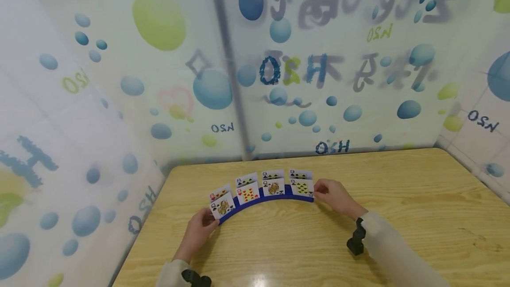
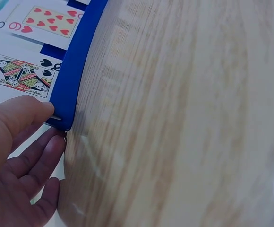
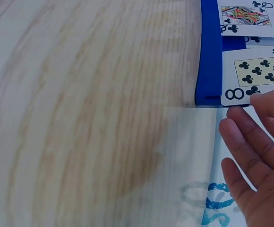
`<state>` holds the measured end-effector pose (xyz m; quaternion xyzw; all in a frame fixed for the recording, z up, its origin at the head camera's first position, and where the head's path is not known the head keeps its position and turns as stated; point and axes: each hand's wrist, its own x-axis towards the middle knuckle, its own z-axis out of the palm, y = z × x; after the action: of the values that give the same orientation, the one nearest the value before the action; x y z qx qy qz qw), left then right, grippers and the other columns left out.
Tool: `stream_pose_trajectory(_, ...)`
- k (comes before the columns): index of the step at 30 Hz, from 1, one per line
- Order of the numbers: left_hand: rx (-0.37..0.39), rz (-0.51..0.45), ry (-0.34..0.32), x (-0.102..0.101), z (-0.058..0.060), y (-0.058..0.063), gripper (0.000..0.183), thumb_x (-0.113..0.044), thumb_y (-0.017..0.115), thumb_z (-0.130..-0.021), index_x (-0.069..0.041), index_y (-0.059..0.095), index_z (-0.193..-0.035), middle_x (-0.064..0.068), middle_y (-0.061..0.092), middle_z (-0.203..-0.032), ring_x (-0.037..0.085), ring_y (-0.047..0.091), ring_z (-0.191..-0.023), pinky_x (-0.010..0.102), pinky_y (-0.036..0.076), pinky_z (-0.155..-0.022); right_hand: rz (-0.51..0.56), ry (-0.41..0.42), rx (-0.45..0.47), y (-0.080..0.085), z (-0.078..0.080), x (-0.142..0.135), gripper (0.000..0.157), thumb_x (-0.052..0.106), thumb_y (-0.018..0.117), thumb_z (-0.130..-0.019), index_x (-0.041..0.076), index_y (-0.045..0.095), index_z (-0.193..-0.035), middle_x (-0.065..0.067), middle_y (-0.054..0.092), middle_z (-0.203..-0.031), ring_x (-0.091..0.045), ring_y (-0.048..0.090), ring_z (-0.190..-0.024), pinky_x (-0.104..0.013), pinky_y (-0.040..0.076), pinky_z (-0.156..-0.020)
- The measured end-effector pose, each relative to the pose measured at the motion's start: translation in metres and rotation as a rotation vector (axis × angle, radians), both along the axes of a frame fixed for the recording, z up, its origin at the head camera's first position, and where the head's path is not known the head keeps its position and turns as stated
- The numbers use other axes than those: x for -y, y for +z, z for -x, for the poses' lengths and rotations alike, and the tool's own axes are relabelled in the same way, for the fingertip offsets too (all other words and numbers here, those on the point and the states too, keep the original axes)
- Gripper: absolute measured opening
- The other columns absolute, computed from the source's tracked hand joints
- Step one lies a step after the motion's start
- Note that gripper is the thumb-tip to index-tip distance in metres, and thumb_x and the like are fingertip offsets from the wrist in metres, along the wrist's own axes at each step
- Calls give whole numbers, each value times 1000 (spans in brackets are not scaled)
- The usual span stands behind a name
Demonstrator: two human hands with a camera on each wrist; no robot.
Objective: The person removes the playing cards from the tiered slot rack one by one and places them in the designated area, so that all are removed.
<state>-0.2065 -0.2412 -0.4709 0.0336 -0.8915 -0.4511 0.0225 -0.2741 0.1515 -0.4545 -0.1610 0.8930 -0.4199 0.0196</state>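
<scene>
Curved blue card holder (image 1: pixel 275 197) on the desk (image 1: pixel 279 242), left hand (image 1: pixel 198 230) and right hand (image 1: pixel 334 196) each pinching one end; uneven lifting or a dragging thumb could dislodge the upright playing cards (image 1: pixel 273 187).

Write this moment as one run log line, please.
Left hand: touches left end of blue card holder | Right hand: touches eight of clubs at right end | Cards: two rows | Holder: on table
</scene>
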Motion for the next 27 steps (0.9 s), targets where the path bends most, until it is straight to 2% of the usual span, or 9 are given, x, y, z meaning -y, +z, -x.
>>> stream_pose_trajectory(14, -12, -16, -9, 1, -1, -2, 23, -2, 62, -83, 5, 56, -104, 11, 61, -97, 23, 58, -90, 36, 49, -77, 1, -29, -59, 3, -4, -19, 6, 7, 61, -86, 4, 60, -91, -3, 60, -87, -18, 56, -81, -34, 48, -71)
stream_pose_trajectory(20, -13, -15, -3, 0, -2, -1, 23, -1, 62, -83, 6, 56, -104, 11, 61, -97, 24, 58, -89, 37, 49, -77, -3, -35, -54, 5, -5, -34, 6, 7, 60, -86, 4, 60, -91, -5, 60, -88, -20, 56, -82, -34, 48, -70)
stream_pose_trajectory(27, 2, -25, 3, -1, -1, 0, 26, -2, 62, -84, 6, 55, -107, 12, 60, -100, 24, 57, -91, 37, 49, -78, -36, -45, -91, 9, -6, -57, 6, 7, 61, -85, 3, 60, -89, -3, 59, -83, -18, 56, -78, -35, 47, -69)
